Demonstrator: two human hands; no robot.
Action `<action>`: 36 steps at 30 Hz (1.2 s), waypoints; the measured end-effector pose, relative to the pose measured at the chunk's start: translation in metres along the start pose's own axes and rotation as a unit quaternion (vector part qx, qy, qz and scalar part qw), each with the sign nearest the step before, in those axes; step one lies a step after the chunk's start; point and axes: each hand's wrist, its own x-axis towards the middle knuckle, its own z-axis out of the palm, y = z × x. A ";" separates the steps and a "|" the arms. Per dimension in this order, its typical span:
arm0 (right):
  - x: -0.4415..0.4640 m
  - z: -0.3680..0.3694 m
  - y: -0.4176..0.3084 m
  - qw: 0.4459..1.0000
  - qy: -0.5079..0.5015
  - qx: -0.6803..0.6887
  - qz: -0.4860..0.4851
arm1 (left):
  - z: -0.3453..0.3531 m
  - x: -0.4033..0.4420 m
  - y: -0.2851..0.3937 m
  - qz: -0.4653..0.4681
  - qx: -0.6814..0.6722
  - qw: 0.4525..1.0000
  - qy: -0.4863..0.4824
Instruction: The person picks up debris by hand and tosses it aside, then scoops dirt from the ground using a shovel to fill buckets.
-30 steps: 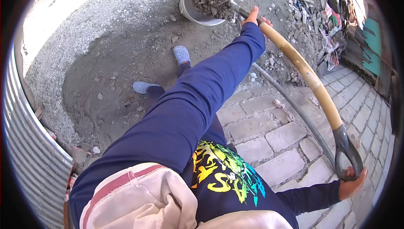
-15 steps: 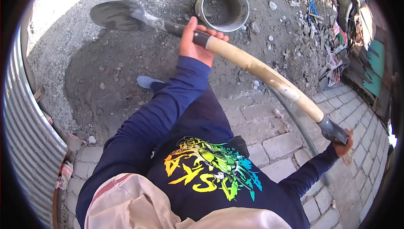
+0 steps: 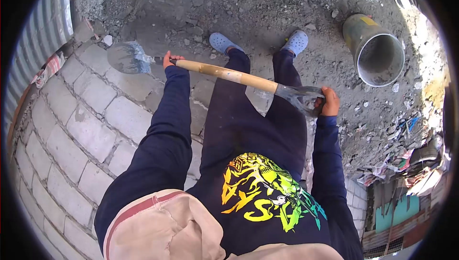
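Note:
A shovel lies crosswise in front of my legs, its grey-smeared blade to the left over the block wall or paving. My left hand is closed around the shaft close to the blade socket. At the other end, my right hand grips the dark D-shaped handle. No load shows on the blade. To the right of my feet, a bucket stands on the dirt with grey material inside.
Grey sand and gravel spread around my blue clogs. Pale blocks with mortar joints fill the left side. Corrugated metal sheet borders the far left. Rags and litter lie along the right.
My view has swung, so the bucket now appears farther right. The shovel has come lower, across my legs, and my right hand has moved inward and forward. Both hands keep their hold.

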 end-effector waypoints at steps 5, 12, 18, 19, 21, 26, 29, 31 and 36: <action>0.001 -0.116 -0.020 0.961 0.251 -0.111 -0.001 | 0.028 -0.008 -0.221 -0.181 -0.039 0.982 0.041; -0.141 -0.281 -0.143 0.860 0.492 -0.131 -0.036 | 0.147 -0.160 -0.408 -0.461 -0.032 0.884 -0.073; 0.103 -0.065 -0.029 0.927 0.313 -0.201 -0.054 | 0.107 0.117 -0.333 -0.340 -0.032 0.927 -0.154; 0.147 -0.038 0.007 0.932 0.340 -0.119 0.020 | 0.077 0.188 -0.324 -0.335 -0.024 0.929 -0.156; 0.168 0.047 0.082 0.959 0.247 -0.135 -0.024 | 0.026 0.328 -0.269 -0.311 0.074 0.943 -0.093; 0.155 0.071 0.092 0.980 0.184 -0.052 0.062 | 0.011 0.276 -0.221 -0.177 -0.026 0.983 -0.030; 0.131 0.064 0.087 0.980 0.186 -0.070 0.011 | 0.022 0.257 -0.221 -0.196 -0.024 0.980 -0.004; 0.102 0.071 0.074 0.977 0.200 -0.079 0.006 | 0.010 0.229 -0.220 -0.202 -0.044 0.978 -0.007; 0.062 0.019 0.042 0.978 0.204 -0.043 0.022 | 0.017 0.153 -0.197 -0.209 -0.051 0.977 0.006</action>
